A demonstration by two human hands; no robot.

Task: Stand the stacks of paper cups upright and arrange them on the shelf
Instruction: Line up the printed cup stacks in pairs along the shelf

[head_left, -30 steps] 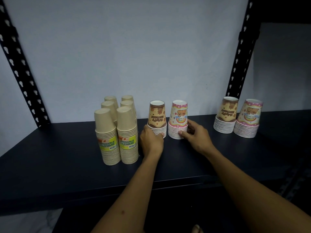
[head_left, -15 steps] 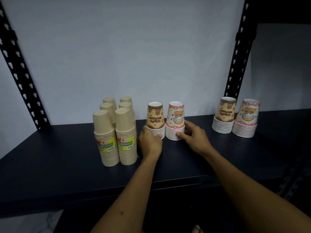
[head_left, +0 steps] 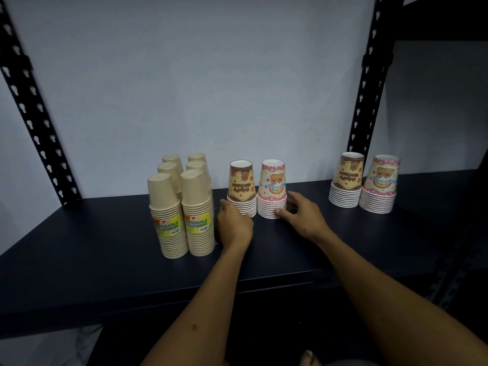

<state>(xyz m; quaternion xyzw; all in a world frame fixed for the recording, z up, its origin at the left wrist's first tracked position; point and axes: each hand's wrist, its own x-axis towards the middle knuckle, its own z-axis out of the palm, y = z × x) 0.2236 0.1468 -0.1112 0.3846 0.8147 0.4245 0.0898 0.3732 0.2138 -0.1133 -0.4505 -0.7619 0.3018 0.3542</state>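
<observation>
Two printed cup stacks stand upside down, side by side, mid-shelf: a brown birthday stack (head_left: pixel 241 186) and a pink birthday stack (head_left: pixel 272 188). My left hand (head_left: pixel 233 225) grips the brown stack's base from the left. My right hand (head_left: pixel 301 215) holds the pink stack's base from the right, fingers curled around its rims. Several plain beige stacks (head_left: pixel 182 204) stand upright in a block just left of my left hand. A second brown stack (head_left: pixel 346 179) and a second pink stack (head_left: pixel 380 183) stand at the right.
The dark shelf board (head_left: pixel 79 254) runs across the view in front of a pale wall. Black perforated uprights rise at the left (head_left: pixel 31 122) and right (head_left: pixel 369 83). A toe shows at the bottom edge (head_left: pixel 307 356).
Both hands have slid the brown and pink stacks a little left and back, closer to the beige block. The right-hand pair has not moved.
</observation>
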